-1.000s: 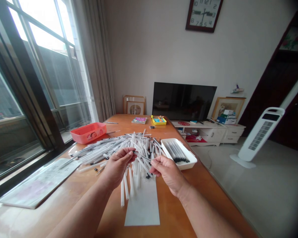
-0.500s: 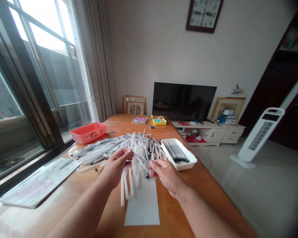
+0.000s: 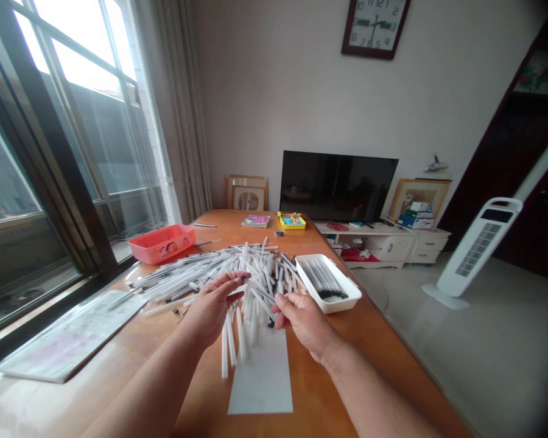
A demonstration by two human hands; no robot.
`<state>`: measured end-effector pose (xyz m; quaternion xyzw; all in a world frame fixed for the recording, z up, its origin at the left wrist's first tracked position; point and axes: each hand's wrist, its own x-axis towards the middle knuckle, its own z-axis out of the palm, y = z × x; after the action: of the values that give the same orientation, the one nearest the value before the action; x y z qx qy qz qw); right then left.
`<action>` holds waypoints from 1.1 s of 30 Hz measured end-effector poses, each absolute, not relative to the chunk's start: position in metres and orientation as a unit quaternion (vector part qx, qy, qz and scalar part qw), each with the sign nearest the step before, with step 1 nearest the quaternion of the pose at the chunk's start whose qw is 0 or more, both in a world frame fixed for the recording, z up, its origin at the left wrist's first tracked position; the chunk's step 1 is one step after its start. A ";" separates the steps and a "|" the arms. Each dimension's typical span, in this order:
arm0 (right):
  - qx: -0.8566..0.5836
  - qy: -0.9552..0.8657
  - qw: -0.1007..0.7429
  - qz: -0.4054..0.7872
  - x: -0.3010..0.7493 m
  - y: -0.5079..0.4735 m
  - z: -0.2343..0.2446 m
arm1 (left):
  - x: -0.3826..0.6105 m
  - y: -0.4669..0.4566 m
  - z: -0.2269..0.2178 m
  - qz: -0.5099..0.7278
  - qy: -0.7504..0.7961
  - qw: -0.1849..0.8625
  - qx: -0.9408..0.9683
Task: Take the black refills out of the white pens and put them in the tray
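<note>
My left hand and my right hand are raised over the near edge of a big heap of white pen barrels on an orange wooden table. Between them they hold one thin pen: the left fingertips pinch its dark end, the right fingers close round the other end. Right of the heap stands a white tray holding several dark pens side by side. A white sheet of paper lies on the table below my hands, with a few barrels across its top.
A pink basket sits at the far left of the table, a printed sheet by the window edge. A small book and a yellow box lie at the far end. Beyond are a television, a low cabinet and a white tower fan.
Both hands have shifted slightly left and closer together; the left fingertips have slid along the pen to its dark end. The heap and tray are unmoved.
</note>
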<state>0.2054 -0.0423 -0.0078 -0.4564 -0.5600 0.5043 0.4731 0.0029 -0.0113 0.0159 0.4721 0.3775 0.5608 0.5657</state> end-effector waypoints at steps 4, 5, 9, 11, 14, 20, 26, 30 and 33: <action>-0.457 -0.556 0.473 0.509 0.205 -0.044 -0.007 | 0.004 -0.012 0.016 0.567 0.385 0.566 0.458; -0.456 -0.555 0.471 0.512 0.205 -0.045 -0.007 | 0.004 -0.012 0.015 0.566 0.389 0.564 0.459; -0.458 -0.542 0.467 0.528 0.205 -0.047 -0.004 | 0.003 -0.011 0.014 0.563 0.379 0.571 0.461; -0.456 -0.534 0.465 0.539 0.205 -0.047 -0.003 | 0.002 -0.012 0.016 0.560 0.373 0.575 0.466; -0.446 -0.530 0.460 0.556 0.206 -0.048 -0.001 | 0.002 -0.012 0.018 0.557 0.373 0.568 0.478; -0.410 -0.546 0.470 0.559 0.205 -0.049 -0.002 | 0.003 -0.010 0.015 0.578 0.384 0.558 0.456; -0.424 -0.562 0.480 0.524 0.206 -0.048 -0.001 | 0.001 -0.009 0.015 0.581 0.349 0.594 0.432; -0.399 -0.565 0.434 0.577 0.207 -0.051 0.001 | 0.002 -0.010 0.016 0.574 0.311 0.623 0.429; -0.394 -0.562 0.427 0.588 0.206 -0.053 0.001 | 0.002 -0.009 0.014 0.577 0.308 0.632 0.416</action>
<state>0.2058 -0.0527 0.0009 -0.3938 -0.5625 0.5883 0.4272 0.0017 -0.0086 0.0145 0.4158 0.3082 0.5768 0.6320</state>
